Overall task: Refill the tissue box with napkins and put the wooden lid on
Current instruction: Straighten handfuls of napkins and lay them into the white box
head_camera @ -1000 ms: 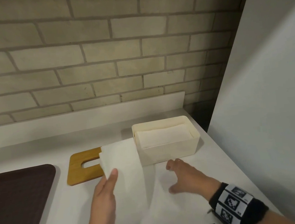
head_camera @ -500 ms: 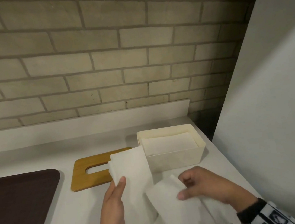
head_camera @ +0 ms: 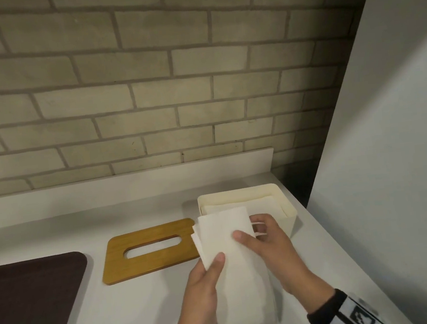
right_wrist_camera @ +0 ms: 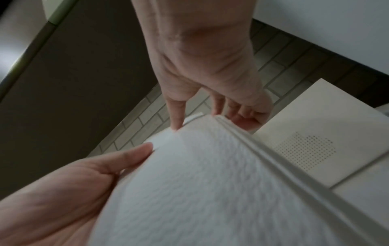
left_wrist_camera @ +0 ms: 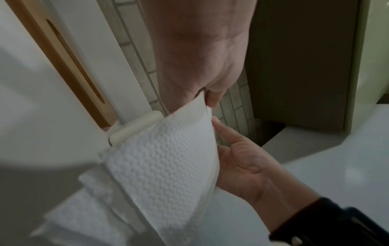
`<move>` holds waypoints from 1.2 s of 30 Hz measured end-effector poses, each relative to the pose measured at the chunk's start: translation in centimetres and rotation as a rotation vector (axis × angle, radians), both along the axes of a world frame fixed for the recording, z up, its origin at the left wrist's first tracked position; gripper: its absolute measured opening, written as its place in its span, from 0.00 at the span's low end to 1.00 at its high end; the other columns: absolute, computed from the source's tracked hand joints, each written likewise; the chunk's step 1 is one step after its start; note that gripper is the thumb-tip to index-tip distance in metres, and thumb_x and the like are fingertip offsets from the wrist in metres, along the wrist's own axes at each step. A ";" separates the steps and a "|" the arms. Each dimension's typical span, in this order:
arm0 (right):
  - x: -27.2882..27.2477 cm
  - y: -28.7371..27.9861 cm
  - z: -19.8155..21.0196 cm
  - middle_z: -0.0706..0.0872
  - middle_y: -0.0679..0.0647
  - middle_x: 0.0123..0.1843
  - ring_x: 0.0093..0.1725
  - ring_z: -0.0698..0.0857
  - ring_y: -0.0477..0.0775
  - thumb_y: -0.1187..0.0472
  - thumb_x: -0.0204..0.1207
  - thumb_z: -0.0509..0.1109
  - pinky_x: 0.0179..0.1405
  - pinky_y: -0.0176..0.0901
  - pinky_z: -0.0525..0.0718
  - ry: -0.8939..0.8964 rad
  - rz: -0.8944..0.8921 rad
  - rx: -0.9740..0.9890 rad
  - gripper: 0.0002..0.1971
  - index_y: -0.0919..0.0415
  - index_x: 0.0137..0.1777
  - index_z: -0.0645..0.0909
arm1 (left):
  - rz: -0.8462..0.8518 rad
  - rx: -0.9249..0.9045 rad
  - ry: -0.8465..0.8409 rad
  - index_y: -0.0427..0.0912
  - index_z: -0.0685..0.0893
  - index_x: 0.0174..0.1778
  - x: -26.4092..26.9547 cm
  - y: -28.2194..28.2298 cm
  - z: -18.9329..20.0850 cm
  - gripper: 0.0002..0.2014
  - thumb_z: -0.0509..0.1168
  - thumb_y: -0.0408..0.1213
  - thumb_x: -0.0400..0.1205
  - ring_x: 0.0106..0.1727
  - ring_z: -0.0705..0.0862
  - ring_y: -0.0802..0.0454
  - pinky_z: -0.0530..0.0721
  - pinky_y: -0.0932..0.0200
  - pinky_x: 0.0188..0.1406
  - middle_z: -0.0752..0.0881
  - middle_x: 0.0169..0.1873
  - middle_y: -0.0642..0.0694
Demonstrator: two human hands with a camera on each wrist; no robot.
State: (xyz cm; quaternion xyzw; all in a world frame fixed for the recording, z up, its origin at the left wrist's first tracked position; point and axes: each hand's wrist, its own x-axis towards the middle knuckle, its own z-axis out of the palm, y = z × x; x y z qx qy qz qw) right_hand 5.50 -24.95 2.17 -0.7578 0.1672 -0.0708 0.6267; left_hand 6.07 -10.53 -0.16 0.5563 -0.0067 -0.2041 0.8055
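Both hands hold a folded stack of white napkins (head_camera: 234, 260) upright just in front of the cream tissue box (head_camera: 291, 222). My left hand (head_camera: 213, 265) grips the stack's left edge, thumb on its front. From the right side my right hand (head_camera: 258, 236) pinches the stack, thumb on the front face and fingers curled behind. The box stands without a lid, with folded napkins (head_camera: 241, 206) lying inside. The wooden lid (head_camera: 148, 249) with its slot lies flat on the counter left of the box. The left wrist view shows the embossed napkins (left_wrist_camera: 164, 158) pinched at their top corner.
A dark brown mat (head_camera: 29, 302) lies on the white counter (head_camera: 133, 312) at the left. A brick wall runs behind the counter, and a tall white panel (head_camera: 394, 168) closes off the right side next to the box.
My right hand lifted a napkin off the counter and brought it against the one in my left hand. Both hands now hold the stack together, closer to the box.
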 end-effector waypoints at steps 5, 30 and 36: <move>-1.0 -0.3 -1.6 0.92 0.55 0.51 0.53 0.89 0.59 0.66 0.78 0.68 0.58 0.54 0.85 -0.059 -0.035 0.278 0.09 0.60 0.57 0.81 | 0.030 0.159 -0.236 0.48 0.86 0.54 0.8 -1.2 -0.1 0.09 0.63 0.35 0.82 0.48 0.91 0.56 0.85 0.67 0.42 0.93 0.47 0.52; -0.8 -2.1 -1.0 0.87 0.50 0.45 0.51 0.84 0.54 0.67 0.80 0.63 0.57 0.51 0.82 -0.397 -0.152 0.259 0.07 0.53 0.47 0.78 | 0.181 0.262 -0.385 0.54 0.82 0.54 0.9 -4.5 -1.2 0.12 0.67 0.32 0.80 0.56 0.88 0.53 0.86 0.48 0.58 0.90 0.51 0.54; -0.8 -2.0 -0.9 0.89 0.49 0.56 0.58 0.87 0.50 0.65 0.79 0.65 0.55 0.44 0.87 -0.346 -0.008 0.225 0.12 0.54 0.61 0.78 | 0.208 0.073 -0.455 0.49 0.83 0.56 3.1 -4.1 2.6 0.11 0.64 0.31 0.82 0.51 0.89 0.55 0.87 0.56 0.49 0.91 0.50 0.51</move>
